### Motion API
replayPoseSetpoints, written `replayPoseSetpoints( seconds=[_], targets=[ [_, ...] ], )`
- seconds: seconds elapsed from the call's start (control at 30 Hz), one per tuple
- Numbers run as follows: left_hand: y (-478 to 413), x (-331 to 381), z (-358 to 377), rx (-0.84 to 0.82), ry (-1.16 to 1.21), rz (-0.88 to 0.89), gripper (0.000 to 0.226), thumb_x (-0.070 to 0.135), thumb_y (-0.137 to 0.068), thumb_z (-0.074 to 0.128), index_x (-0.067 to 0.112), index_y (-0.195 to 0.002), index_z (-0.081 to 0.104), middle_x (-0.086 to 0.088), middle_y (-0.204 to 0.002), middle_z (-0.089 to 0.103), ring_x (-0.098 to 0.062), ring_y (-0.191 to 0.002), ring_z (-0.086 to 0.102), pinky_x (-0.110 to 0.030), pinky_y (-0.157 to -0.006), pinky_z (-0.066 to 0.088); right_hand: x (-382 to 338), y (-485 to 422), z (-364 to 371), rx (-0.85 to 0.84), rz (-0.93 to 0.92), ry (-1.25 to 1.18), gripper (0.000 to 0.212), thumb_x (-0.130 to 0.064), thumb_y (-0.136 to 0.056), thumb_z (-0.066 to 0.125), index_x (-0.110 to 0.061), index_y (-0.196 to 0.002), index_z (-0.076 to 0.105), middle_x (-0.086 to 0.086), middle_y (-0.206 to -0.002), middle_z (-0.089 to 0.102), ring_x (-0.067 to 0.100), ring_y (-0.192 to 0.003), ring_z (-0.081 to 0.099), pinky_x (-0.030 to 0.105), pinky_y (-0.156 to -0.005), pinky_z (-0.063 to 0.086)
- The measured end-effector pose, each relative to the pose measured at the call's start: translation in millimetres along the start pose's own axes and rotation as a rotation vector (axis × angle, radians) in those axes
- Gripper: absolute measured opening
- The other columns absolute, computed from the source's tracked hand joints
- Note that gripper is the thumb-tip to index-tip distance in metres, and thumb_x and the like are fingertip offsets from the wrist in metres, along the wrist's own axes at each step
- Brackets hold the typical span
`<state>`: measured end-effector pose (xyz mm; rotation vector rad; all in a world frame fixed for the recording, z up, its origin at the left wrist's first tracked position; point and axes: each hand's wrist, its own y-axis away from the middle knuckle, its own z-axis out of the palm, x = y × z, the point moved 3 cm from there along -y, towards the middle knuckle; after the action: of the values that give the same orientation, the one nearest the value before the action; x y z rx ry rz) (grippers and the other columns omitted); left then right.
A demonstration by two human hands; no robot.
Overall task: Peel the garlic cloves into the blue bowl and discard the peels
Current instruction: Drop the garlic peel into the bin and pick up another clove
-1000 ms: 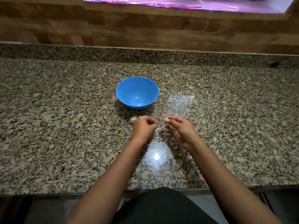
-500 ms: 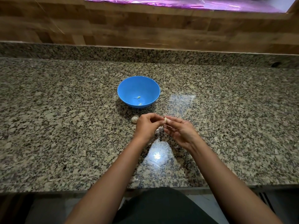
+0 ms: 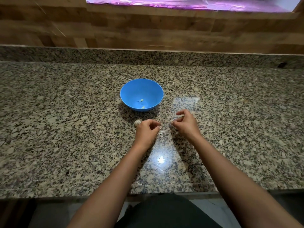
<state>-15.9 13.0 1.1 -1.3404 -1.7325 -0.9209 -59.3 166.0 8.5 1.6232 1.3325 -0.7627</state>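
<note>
Speckled granite counter (image 3: 65, 137), round blue bowl (image 3: 131, 89), two hands at work just in front.

Glossy blue plastic, smooth-walled, with two pale peeled cloves (image 3: 141, 100) at the bottom. Papery white garlic bulb (image 3: 137, 122) on the stone, touching left hand (image 3: 146, 130), fingers curled, contents hidden. Right hand (image 3: 185, 123) pinching a small pale clove (image 3: 172, 122) at curled fingertips. Thin flaky peels (image 3: 162, 132) on polished stone between both.

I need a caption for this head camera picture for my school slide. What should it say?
Two hands peel garlic on a granite counter beside a blue bowl.
</note>
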Motion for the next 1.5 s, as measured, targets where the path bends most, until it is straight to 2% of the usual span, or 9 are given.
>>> replayPoseSetpoints(
  seconds=[0.27,0.37,0.53,0.73,0.93,1.03,1.27,1.37,1.5],
  targets=[
    [20.1,-17.7,-6.0,-0.005,-0.193,0.149,0.036,0.025,-0.096,0.051,0.013,-0.130,0.052,-0.003,-0.130,0.054,-0.012,-0.114,0.050,-0.018,-0.090,0.035,12.3,16.6,7.1,-0.036,-0.167,0.214,0.042,-0.031,-0.088,0.059,-0.013,-0.126,0.050,0.007,-0.125,0.055,0.016,-0.105,0.058,0.026,-0.083,0.054],
    [29.7,-30.2,-5.2,-0.051,-0.223,0.174,0.043,0.030,-0.100,0.041,0.017,-0.140,0.039,-0.001,-0.145,0.042,-0.015,-0.133,0.036,-0.023,-0.103,0.026,30.0,58.8,4.6,-0.166,-0.260,0.465,0.081,-0.065,-0.082,0.043,-0.024,-0.148,0.020,-0.004,-0.152,0.020,0.013,-0.139,0.024,0.041,-0.113,0.026],
    [30.9,-40.2,1.1,-0.083,-0.299,0.176,0.049,0.036,-0.102,0.029,0.021,-0.148,0.023,0.002,-0.154,0.024,-0.012,-0.142,0.020,-0.030,-0.114,0.016,57.8,82.8,20.4,-0.275,-0.336,0.988,0.093,-0.074,-0.081,0.008,-0.015,-0.143,-0.028,0.001,-0.147,-0.036,0.013,-0.138,-0.027,0.032,-0.112,-0.015],
    [28.0,-40.7,0.3,-0.109,-0.306,0.227,0.051,0.027,-0.099,0.034,0.013,-0.148,0.023,-0.003,-0.154,0.025,-0.014,-0.143,0.019,-0.033,-0.118,0.016,32.3,32.5,53.2,-0.259,-0.523,0.940,0.075,-0.060,-0.094,0.013,-0.015,-0.150,-0.008,0.002,-0.157,-0.010,0.014,-0.144,-0.008,0.030,-0.115,-0.008],
    [30.3,-37.5,4.4,-0.199,-0.492,0.300,0.057,0.029,-0.100,0.036,0.017,-0.151,0.012,0.003,-0.157,0.013,-0.010,-0.145,0.008,-0.033,-0.119,0.007,31.9,33.3,41.8,-0.255,-0.657,0.692,0.046,-0.027,-0.097,0.047,-0.008,-0.138,0.043,0.013,-0.145,0.040,0.028,-0.134,0.035,0.043,-0.113,0.027],
    [33.6,-37.0,8.3,-0.244,-0.601,0.352,0.056,0.036,-0.101,0.033,0.020,-0.150,0.013,0.006,-0.157,0.013,-0.009,-0.144,0.010,-0.025,-0.114,0.000,38.2,51.7,31.2,-0.250,-0.552,0.552,0.041,-0.020,-0.097,0.046,-0.008,-0.135,0.048,0.008,-0.138,0.046,0.018,-0.127,0.039,0.037,-0.109,0.033],
    [56.3,-41.5,4.4,-0.104,-0.483,0.385,0.035,0.016,-0.093,0.053,0.017,-0.128,0.057,-0.003,-0.131,0.055,-0.020,-0.122,0.042,-0.036,-0.103,0.038,31.3,75.4,23.2,-0.165,-0.698,0.671,0.029,0.001,-0.083,0.060,0.000,-0.111,0.066,0.014,-0.108,0.065,0.027,-0.101,0.052,0.037,-0.088,0.047],
    [67.6,-35.6,3.9,-0.018,-0.462,0.367,0.029,0.005,-0.089,0.056,0.006,-0.117,0.064,-0.007,-0.115,0.061,-0.023,-0.116,0.047,-0.034,-0.099,0.043,27.2,79.2,24.5,-0.151,-0.598,0.608,0.027,-0.002,-0.086,0.057,-0.004,-0.111,0.066,0.008,-0.111,0.064,0.021,-0.105,0.051,0.022,-0.093,0.039],
    [73.6,-34.2,0.0,0.083,-0.372,0.205,0.025,0.005,-0.091,0.055,0.009,-0.114,0.065,0.000,-0.109,0.059,-0.008,-0.102,0.049,-0.013,-0.089,0.040,18.6,83.2,30.2,-0.151,-0.248,0.255,0.018,-0.003,-0.088,0.057,-0.009,-0.099,0.070,0.004,-0.096,0.069,0.014,-0.087,0.063,0.029,-0.083,0.054]
  ],
)
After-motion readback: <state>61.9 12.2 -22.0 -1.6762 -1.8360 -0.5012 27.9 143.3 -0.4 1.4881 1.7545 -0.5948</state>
